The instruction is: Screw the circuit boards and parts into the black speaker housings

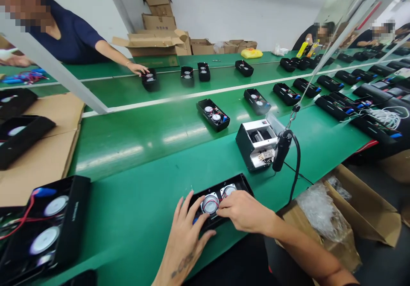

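Note:
A black speaker housing (238, 183) with two round speaker drivers (210, 204) lies on the green bench right in front of me. My left hand (186, 230) rests at its near left end, fingers spread and lying on the case. My right hand (245, 211) lies over its middle, fingers curled and pressed at the drivers and their red wires; what they pinch is hidden.
A hanging electric screwdriver (282, 150) dangles beside a black-and-white screw feeder (256, 143). Several more speaker housings (213, 114) ride the green conveyor (134, 128). A person's hand (138, 68) touches one at the far side. Open cartons (361, 209) stand at my right; another housing (45, 226) at left.

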